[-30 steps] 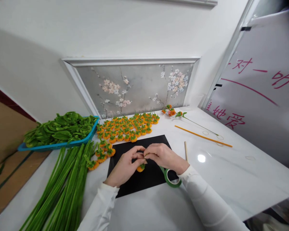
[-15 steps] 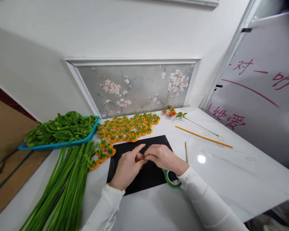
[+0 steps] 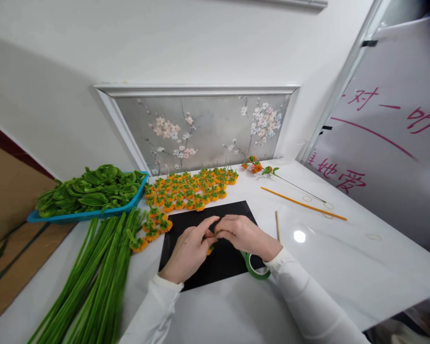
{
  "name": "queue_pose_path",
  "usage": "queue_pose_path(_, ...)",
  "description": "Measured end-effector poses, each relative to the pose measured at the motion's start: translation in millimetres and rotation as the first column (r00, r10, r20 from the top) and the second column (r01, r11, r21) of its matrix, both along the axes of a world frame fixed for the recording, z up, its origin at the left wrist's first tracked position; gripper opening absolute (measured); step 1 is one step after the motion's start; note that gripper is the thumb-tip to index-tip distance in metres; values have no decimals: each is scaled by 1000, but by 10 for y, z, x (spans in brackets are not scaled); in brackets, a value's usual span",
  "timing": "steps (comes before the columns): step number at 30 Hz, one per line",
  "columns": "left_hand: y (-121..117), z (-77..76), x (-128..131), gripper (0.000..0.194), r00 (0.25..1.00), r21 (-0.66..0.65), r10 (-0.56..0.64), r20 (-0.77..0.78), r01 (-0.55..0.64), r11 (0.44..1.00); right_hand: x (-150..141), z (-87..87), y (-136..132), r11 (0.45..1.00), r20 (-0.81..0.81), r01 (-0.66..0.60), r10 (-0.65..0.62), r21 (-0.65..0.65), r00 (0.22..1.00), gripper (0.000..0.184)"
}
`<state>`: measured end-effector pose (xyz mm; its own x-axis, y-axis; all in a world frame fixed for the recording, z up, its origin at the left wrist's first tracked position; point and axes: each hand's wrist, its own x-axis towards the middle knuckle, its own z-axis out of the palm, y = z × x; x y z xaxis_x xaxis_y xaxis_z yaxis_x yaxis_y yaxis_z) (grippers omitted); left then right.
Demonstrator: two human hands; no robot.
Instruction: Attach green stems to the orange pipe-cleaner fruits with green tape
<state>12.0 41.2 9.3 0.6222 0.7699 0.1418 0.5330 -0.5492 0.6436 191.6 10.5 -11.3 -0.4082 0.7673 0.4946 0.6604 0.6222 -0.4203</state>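
Both my hands meet over a black mat (image 3: 229, 263) on the white table. My left hand (image 3: 188, 251) pinches a small orange pipe-cleaner fruit (image 3: 209, 250) with a green top, most of it hidden under the fingers. My right hand (image 3: 241, 234) has its fingers closed on the same piece from the right. A roll of green tape (image 3: 256, 269) lies on the mat just under my right wrist.
Several finished orange fruits (image 3: 189, 188) lie in rows behind the mat. Green pipe cleaners (image 3: 96, 277) lie in a bundle at left, beside a blue tray (image 3: 89, 215) of green leaves. A wooden stick (image 3: 277, 225), an orange pipe cleaner (image 3: 303, 203) and a flower stem (image 3: 268, 170) lie to the right.
The orange fruit showed below my fingers a second ago; now my hands have closed over it and it is mostly hidden. My left index finger has stretched out over it.
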Motion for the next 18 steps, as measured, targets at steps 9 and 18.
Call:
queue_pose_path(9, 6, 71, -31, 46, 997, -190, -45, 63, 57, 980, 10, 61, -19, 1000, -66, -17, 17, -2, 998, 17)
queue_pose_path(18, -18, 56, 52, 36, 992, -55, 53, 117, -47, 997, 14, 57, -22, 1000, -93, 21, -23, -19, 995, 17)
